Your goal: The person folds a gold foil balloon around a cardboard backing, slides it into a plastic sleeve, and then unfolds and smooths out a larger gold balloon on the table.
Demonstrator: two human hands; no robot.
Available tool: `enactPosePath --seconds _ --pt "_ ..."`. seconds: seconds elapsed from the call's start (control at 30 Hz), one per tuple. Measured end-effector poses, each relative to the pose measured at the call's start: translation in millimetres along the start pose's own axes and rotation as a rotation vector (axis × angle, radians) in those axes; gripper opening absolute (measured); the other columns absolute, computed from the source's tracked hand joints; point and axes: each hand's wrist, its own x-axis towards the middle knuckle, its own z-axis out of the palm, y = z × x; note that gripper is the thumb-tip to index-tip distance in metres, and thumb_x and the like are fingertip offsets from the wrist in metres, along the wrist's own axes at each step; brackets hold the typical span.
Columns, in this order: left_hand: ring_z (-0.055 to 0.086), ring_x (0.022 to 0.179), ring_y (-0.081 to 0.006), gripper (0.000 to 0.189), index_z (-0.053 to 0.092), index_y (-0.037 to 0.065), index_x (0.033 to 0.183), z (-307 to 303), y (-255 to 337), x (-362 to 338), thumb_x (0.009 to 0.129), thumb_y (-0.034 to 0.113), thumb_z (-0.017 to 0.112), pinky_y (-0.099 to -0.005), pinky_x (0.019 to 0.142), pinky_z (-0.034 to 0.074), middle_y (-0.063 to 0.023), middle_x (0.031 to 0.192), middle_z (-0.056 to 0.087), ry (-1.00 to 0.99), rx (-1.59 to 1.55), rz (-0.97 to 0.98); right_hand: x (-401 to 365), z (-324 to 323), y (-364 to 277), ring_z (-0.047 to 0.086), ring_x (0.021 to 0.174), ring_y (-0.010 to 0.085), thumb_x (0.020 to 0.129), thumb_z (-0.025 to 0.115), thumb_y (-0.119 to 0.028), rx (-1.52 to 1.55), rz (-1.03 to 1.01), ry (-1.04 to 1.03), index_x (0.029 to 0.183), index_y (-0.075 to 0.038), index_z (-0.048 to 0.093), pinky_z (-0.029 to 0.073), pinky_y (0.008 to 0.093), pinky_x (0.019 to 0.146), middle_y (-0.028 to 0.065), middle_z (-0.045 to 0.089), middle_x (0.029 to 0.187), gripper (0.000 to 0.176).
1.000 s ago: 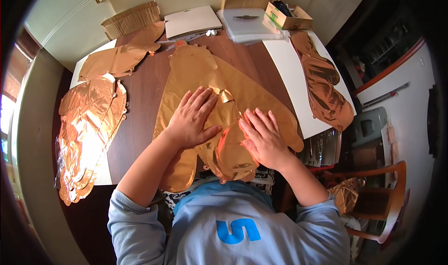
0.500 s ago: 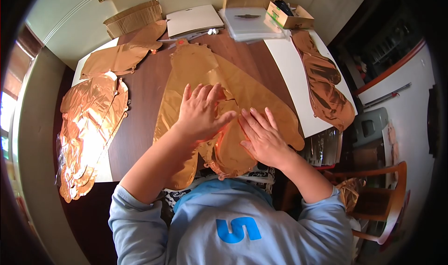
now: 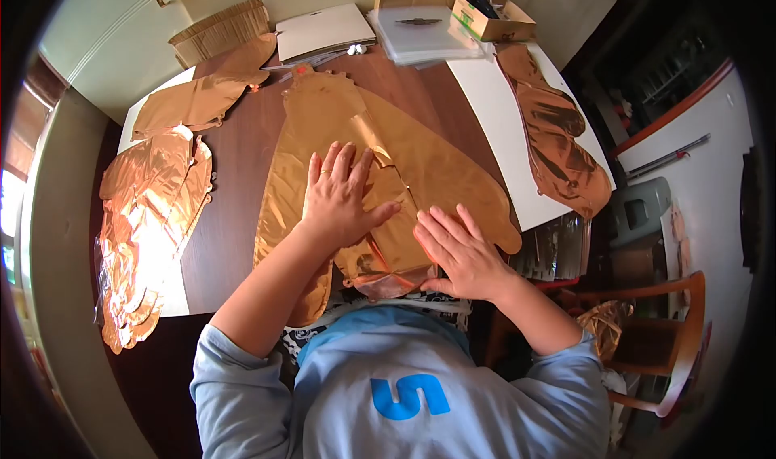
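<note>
A large flat foil balloon [image 3: 428, 156], copper-gold and uninflated, lies in front of me on the wooden table. Its narrow, scalloped end with a red spot points away from me, and creases run down its middle. My left hand [image 3: 339, 196] rests on the middle of the foil, fingers spread and palm down. To the right and nearer my body, my right hand [image 3: 462, 253] presses flat on the foil with its fingers stretched out. Between the hands and my body the foil's near edge is folded and crinkled. Neither hand grips anything.
More copper foil balloons lie at the left [image 3: 145, 216], far left [image 3: 190, 99] and right [image 3: 554, 139]. Along the back stand a cardboard piece [image 3: 218, 34], a white stack [image 3: 323, 32], clear plastic sleeves [image 3: 420, 34] and a small box [image 3: 493, 22]. A wooden chair [image 3: 687, 329] is at right.
The near part of the foil has flattened out between my hands, and its rounded flap no longer shows. My right hand has moved slightly toward my body; my left stays on the foil.
</note>
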Motion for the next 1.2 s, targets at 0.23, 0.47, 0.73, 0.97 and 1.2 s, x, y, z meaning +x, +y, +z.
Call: enactPosePath --seconds 0.23,0.47,0.73,0.97,1.2 --pt "0.031 0.142 -0.0381 0.093 0.042 0.012 0.146 2 0 -1 0.078 0.072 0.061 -0.056 0.116 0.02 -0.0189 0.144 0.043 -0.02 -0.012 -0.019 -31 -12 -6 0.054 0.126 0.0283 0.087 0.065 -0.022 0.126 -0.155 0.125 0.122 -0.005 0.065 0.036 0.0472 0.111 0.0131 0.059 0.133 0.04" --pt "0.026 0.145 -0.0377 0.094 0.039 0.011 0.148 -3 1 0 0.08 0.071 0.059 -0.0559 0.118 0.016 -0.0197 0.148 0.039 -0.089 -0.037 -0.04 0 -44 48 0.058 0.109 0.0356 0.08 0.075 -0.028 0.142 0.663 0.253 0.118 0.001 0.059 0.046 0.0452 0.096 0.0179 0.062 0.112 0.05" --pt "0.025 0.145 -0.0384 0.095 0.039 0.01 0.148 -2 0 -1 0.08 0.073 0.058 -0.0555 0.118 0.016 -0.0207 0.148 0.038 -0.084 -0.061 -0.038 24 -48 72 0.059 0.104 0.0342 0.077 0.07 -0.022 0.218 0.96 -0.23 0.083 -0.003 0.062 0.048 0.0447 0.09 0.0149 0.062 0.097 0.022" --pt "0.025 0.145 -0.0381 0.095 0.04 0.009 0.148 -5 1 -1 0.079 0.073 0.059 -0.0554 0.118 0.016 -0.0198 0.148 0.038 -0.096 -0.086 -0.042 21 -32 64 0.063 0.097 0.0362 0.076 0.069 -0.022 0.055 0.949 0.125 0.079 -0.002 0.065 0.05 0.0437 0.089 0.0172 0.065 0.097 0.021" --pt "0.024 0.146 -0.0373 0.097 0.04 0.008 0.148 -7 0 0 0.079 0.073 0.058 -0.0547 0.119 0.015 -0.0193 0.149 0.036 -0.116 -0.094 -0.03 30 -41 76 0.067 0.083 0.0346 0.076 0.067 -0.02 0.295 0.922 -0.212 0.084 0.001 0.062 0.053 0.0439 0.077 0.0186 0.066 0.08 0.023"
